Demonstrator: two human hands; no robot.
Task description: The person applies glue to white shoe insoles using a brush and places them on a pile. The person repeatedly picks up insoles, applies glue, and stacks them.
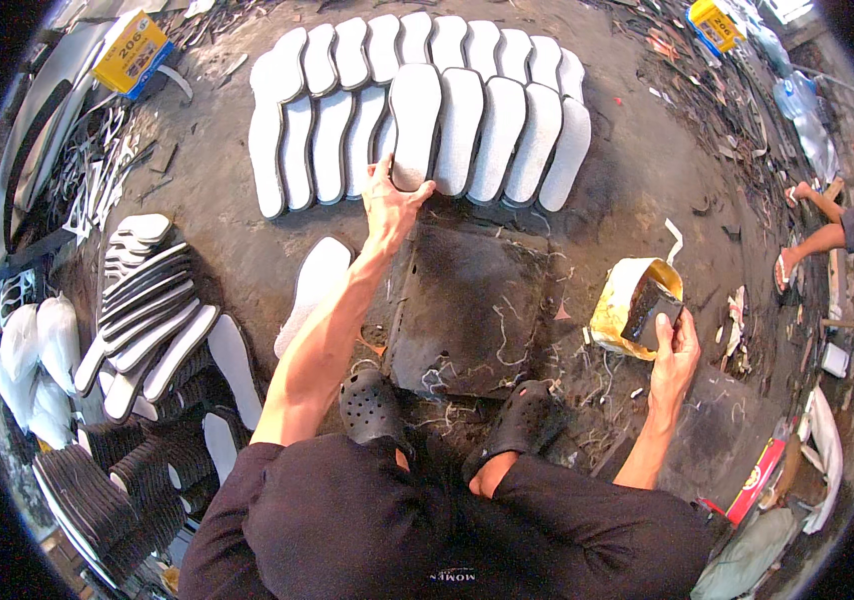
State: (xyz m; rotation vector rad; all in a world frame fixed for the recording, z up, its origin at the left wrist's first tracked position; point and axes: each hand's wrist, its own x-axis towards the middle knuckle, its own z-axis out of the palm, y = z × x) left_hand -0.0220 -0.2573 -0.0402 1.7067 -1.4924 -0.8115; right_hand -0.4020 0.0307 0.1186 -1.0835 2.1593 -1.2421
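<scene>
My left hand (394, 207) reaches forward, thumb and fingers gripping the heel end of a white-faced shoe sole (416, 112). That sole lies at the front of two overlapping rows of similar soles (463, 130) on the ground. Off to the right, my right hand (676, 360) pinches a dark flat piece (650, 306), which dips into the mouth of a tilted, yellow-stained white tub (620, 300). The tub's contents are hidden. A single white sole (313, 285) lies beside my left forearm.
A dark square board (472, 310) lies before my feet. Stacks of soles (152, 320) stand at left, near white plastic bags (37, 350). Scrap strips (97, 190) and a yellow box (134, 52) lie farther left. Another person's legs (815, 225) show at right.
</scene>
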